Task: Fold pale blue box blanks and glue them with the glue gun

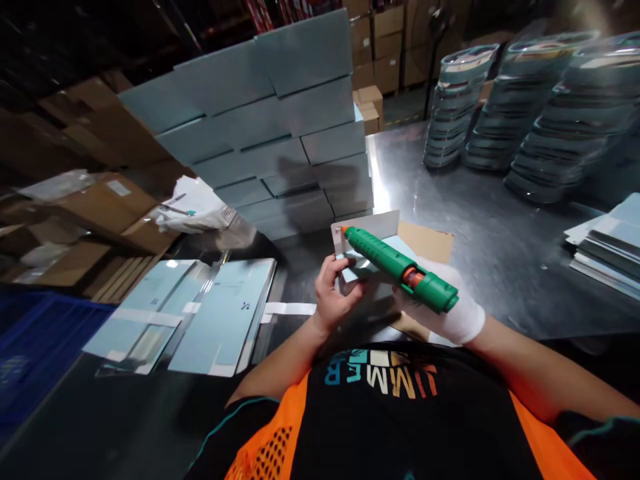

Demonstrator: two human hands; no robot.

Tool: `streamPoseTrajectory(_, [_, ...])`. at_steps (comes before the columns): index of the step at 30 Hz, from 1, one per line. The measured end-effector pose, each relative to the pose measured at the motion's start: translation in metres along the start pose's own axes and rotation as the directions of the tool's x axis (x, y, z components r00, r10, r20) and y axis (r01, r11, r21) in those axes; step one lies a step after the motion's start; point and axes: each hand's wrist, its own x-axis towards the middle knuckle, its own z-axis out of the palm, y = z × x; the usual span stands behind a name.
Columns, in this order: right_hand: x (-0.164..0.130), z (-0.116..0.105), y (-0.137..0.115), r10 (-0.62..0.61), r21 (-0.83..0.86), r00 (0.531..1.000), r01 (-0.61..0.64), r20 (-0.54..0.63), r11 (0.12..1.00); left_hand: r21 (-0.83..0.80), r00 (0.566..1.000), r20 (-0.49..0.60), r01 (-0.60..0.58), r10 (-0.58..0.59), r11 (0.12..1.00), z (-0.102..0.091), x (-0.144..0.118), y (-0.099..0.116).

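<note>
My right hand (445,313), in a white glove, is closed around a green glue gun (380,257). The gun's orange nozzle points at the upper left corner of a partly folded, pale blue and white cardboard box (370,225). I cannot tell whether the nozzle touches the board. My left hand (336,293), bare, grips the box's near left edge between thumb and fingers. A piece of brown cardboard (427,241) lies just behind the glue gun. The gun's handle and most of my right fingers are hidden.
A tall stack of pale blue boxes (280,113) stands right behind the work spot. Flat blue sheets (220,313) lie at left beside a white paper strip (290,309). Stacked clear-lidded containers (457,107) fill the back right. More flat boards (613,250) lie at far right.
</note>
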Motion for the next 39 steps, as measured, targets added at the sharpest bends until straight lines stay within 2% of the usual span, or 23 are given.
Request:
streamPoseTrajectory(2, [0.001,-0.008,0.015,-0.004,-0.108,0.999,0.000,-0.043,0.994,0.035,0.999,-0.009,0.051,-0.051,0.998,-0.002,0.000,0.001])
streamPoseTrajectory(4, [0.001,-0.020,0.034,0.049,-0.181,0.988,-0.075,-0.148,0.981,0.055,0.996,-0.039,0.088,-0.086,0.995,-0.004,0.001,0.002])
streamPoseTrajectory(5, [0.001,-0.025,0.044,0.117,-0.161,0.973,-0.150,-0.200,0.975,0.045,0.994,-0.053,0.093,-0.091,0.995,-0.005,0.002,0.002])
streamPoseTrajectory(7, [0.001,-0.034,0.062,0.340,0.016,0.910,-0.347,-0.238,0.938,-0.001,0.993,-0.082,0.085,-0.085,0.996,-0.004,0.006,0.003])
streamPoseTrajectory(9, [0.002,-0.040,0.079,0.565,0.252,0.812,-0.521,-0.151,0.816,-0.048,0.990,-0.102,0.094,-0.098,0.994,-0.003,0.009,0.003])
streamPoseTrajectory(10, [0.002,-0.042,0.087,0.634,0.330,0.769,-0.578,-0.087,0.746,-0.062,0.987,-0.108,0.112,-0.118,0.992,-0.003,0.010,0.003])
streamPoseTrajectory(11, [0.002,-0.045,0.095,0.664,0.349,0.746,-0.610,-0.049,0.711,-0.071,0.983,-0.114,0.135,-0.142,0.988,-0.003,0.011,0.003])
streamPoseTrajectory(12, [0.003,-0.049,0.103,0.667,0.321,0.743,-0.622,-0.043,0.714,-0.081,0.979,-0.120,0.157,-0.166,0.984,-0.003,0.012,0.003])
streamPoseTrajectory(14, [0.004,-0.059,0.115,0.643,0.194,0.759,-0.619,-0.100,0.761,-0.106,0.972,-0.121,0.190,-0.202,0.976,-0.005,0.012,0.002])
streamPoseTrajectory(16, [0.004,-0.069,0.121,0.568,0.042,0.797,-0.573,-0.207,0.819,-0.137,0.970,-0.117,0.195,-0.212,0.971,-0.008,0.012,0.001])
streamPoseTrajectory(18, [0.004,-0.074,0.115,0.440,-0.073,0.856,-0.474,-0.272,0.877,-0.154,0.972,-0.107,0.192,-0.210,0.969,-0.008,0.012,0.000])
streamPoseTrajectory(20, [0.007,-0.066,0.099,0.301,-0.151,0.908,-0.355,-0.292,0.923,-0.159,0.977,-0.096,0.173,-0.190,0.972,-0.006,0.012,-0.001])
streamPoseTrajectory(22, [0.014,-0.047,0.079,0.258,-0.094,0.940,-0.284,-0.222,0.954,-0.160,0.984,-0.088,0.137,-0.153,0.977,-0.002,0.012,-0.001])
streamPoseTrajectory(24, [0.025,-0.021,0.062,0.254,0.065,0.964,-0.249,-0.083,0.966,-0.156,0.989,-0.073,0.112,-0.125,0.981,0.002,0.011,0.000])
streamPoseTrajectory(26, [0.035,0.002,0.052,0.230,0.201,0.973,-0.231,0.029,0.952,-0.137,0.991,-0.035,0.121,-0.126,0.983,0.003,0.010,0.000])
streamPoseTrajectory(28, [0.041,0.016,0.050,0.212,0.248,0.975,-0.221,0.065,0.943,-0.103,0.990,0.006,0.141,-0.141,0.985,0.001,0.009,-0.001])
streamPoseTrajectory(31, [0.041,0.018,0.057,0.150,0.257,0.984,-0.171,0.100,0.951,-0.084,0.996,0.016,0.094,-0.093,0.992,-0.001,0.007,-0.005])
streamPoseTrajectory(34, [0.036,0.012,0.068,0.001,0.233,0.994,-0.026,0.107,0.972,-0.140,0.998,-0.070,-0.005,-0.005,0.990,-0.001,0.007,-0.011])
streamPoseTrajectory(36, [0.031,0.009,0.072,-0.104,0.199,0.990,0.084,0.096,0.976,-0.182,0.994,-0.105,-0.032,0.013,0.983,-0.003,0.011,-0.014])
streamPoseTrajectory(37, [0.028,0.007,0.073,-0.146,0.183,0.984,0.126,0.104,0.975,-0.188,0.996,-0.084,-0.037,0.021,0.982,-0.006,0.013,-0.015])
streamPoseTrajectory(39, [0.024,0.005,0.071,-0.212,0.159,0.964,0.186,0.163,0.970,-0.160,0.997,0.053,-0.046,0.055,0.986,-0.015,0.018,-0.014])
